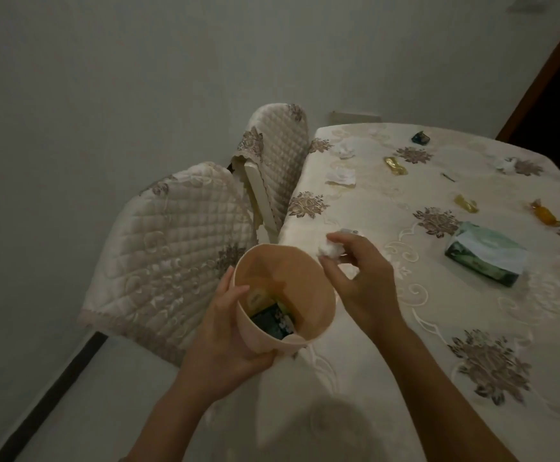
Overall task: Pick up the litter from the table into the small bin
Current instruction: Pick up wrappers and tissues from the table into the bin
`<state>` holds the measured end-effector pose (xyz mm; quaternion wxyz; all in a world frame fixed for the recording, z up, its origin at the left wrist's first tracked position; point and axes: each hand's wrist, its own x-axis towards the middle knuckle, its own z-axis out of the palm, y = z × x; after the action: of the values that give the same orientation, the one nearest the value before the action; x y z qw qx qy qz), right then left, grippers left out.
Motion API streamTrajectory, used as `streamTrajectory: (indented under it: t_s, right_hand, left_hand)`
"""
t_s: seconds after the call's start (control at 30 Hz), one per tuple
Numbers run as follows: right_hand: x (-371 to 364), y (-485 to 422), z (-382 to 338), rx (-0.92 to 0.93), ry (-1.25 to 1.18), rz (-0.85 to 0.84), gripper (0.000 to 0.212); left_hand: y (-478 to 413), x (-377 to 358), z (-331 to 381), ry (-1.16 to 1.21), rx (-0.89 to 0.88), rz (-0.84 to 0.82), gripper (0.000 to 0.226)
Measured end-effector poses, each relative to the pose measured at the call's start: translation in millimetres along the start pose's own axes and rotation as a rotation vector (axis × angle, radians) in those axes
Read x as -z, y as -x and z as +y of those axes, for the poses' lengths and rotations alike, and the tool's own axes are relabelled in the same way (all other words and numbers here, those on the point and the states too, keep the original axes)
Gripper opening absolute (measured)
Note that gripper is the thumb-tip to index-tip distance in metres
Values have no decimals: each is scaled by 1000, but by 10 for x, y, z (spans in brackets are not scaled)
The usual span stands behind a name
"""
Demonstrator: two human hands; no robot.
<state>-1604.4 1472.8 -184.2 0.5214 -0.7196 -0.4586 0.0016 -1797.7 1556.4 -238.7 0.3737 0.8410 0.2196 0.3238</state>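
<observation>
My left hand (228, 331) grips the small pink bin (305, 281) by its near rim, holding it off the table's left edge. Wrappers lie inside the bin. My right hand (355, 275) pinches a crumpled white tissue (330, 250) just right of the bin's rim. On the table (372, 378) lie more litter: white tissues (340, 177) (344, 150) (505, 165), gold wrappers (394, 165) (466, 203), an orange candy wrapper (544, 213) and a dark wrapper (420, 138).
A green tissue pack (487, 253) lies on the floral tablecloth at the right. Two quilted chairs (172, 241) (275, 155) stand along the table's left side. A plain wall is behind; a dark doorway (555, 95) is at the far right.
</observation>
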Motion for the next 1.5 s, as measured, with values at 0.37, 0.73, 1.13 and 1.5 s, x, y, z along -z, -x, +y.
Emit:
streamTrajectory:
  t_s: [0.37,0.73,1.13,1.5]
  right_hand:
    - [-798,-91,-1034,469,-2,-330,28]
    - [-2283,-155,-2158,482,185,-211,51]
    - [-3849,-227,-2415,357,290,-364,65]
    - [-4709,-1889,-1853,179,436,-196,69]
  left_hand:
    - [467,966,22,-70,34,327,93]
    - [1099,2992,-464,-287,105,625,89]
    - [993,4381,-1508,-281,112,604,95]
    - [-1117,4686,-2784,-232,110,436,92]
